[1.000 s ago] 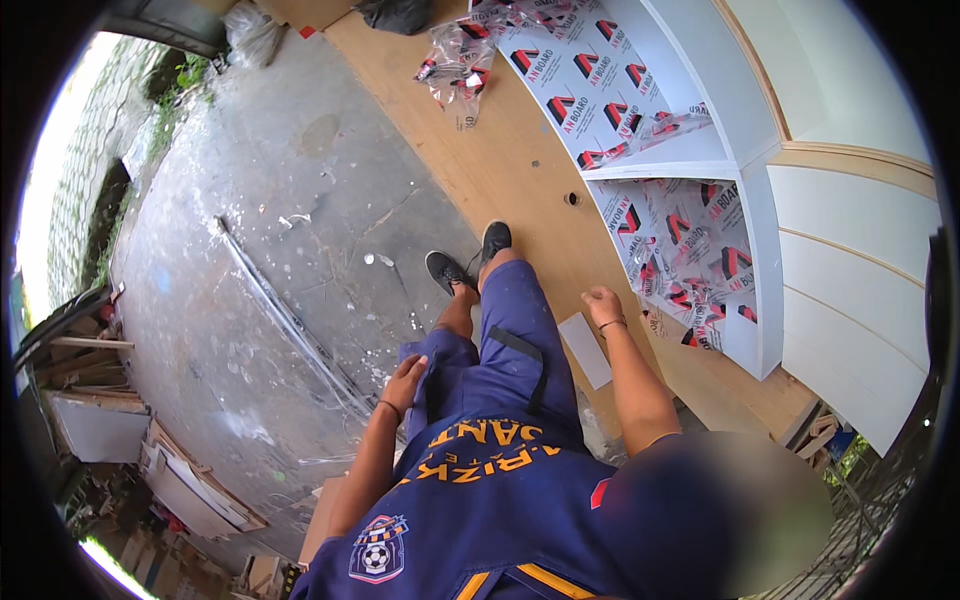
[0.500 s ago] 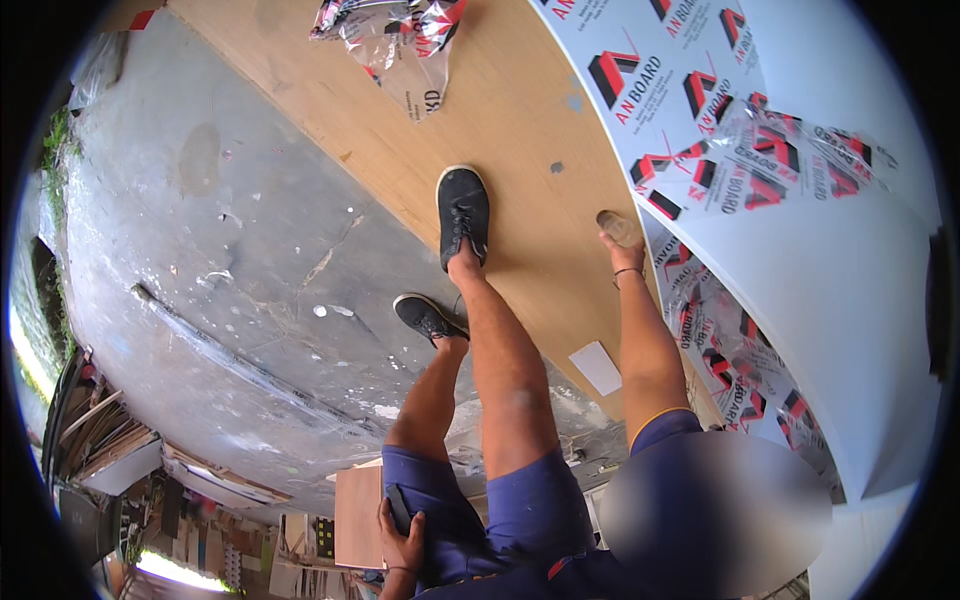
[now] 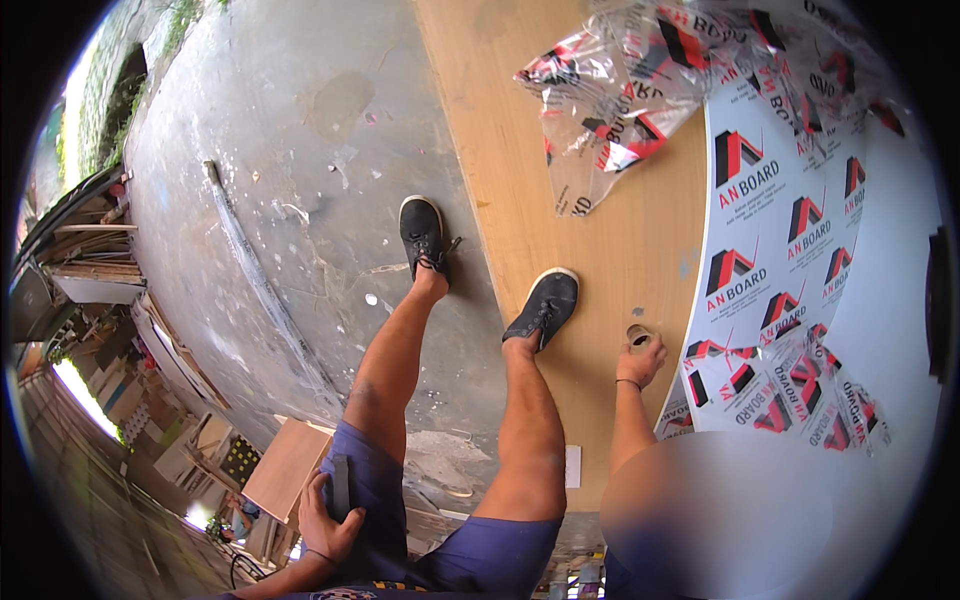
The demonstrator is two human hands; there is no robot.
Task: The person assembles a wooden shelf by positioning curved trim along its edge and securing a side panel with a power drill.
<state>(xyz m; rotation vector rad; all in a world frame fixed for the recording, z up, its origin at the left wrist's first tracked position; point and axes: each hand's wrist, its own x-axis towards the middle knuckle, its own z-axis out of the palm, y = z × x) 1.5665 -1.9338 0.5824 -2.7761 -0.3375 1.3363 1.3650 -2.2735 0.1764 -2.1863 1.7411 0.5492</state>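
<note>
My right hand (image 3: 648, 362) is closed round a small, brownish, see-through cup-like cylinder (image 3: 639, 336) with an open end. It hangs above the wood-faced sheet (image 3: 625, 260), near the edge of a white panel (image 3: 745, 260) under printed clear film. Against my left thigh, my left hand (image 3: 328, 520) grips a dark bar-shaped object (image 3: 341, 484), whose exact kind I cannot make out. My left shoe (image 3: 422, 230) stands on the concrete floor, and my right shoe (image 3: 545, 308) rests on the wood-faced sheet.
Crumpled printed film (image 3: 620, 110) lies over the sheet and panel ahead. A long pale strip (image 3: 255, 265) lies on the stained concrete (image 3: 330, 180). Wood offcuts (image 3: 90, 262) are piled at the left, and a brown board (image 3: 288, 470) stands behind my left hand. A white card (image 3: 573, 466) lies near my right leg.
The view has swung round and moved forward along the sheet. My left foot has stepped ahead of the right. Both hands keep hold of the same things.
</note>
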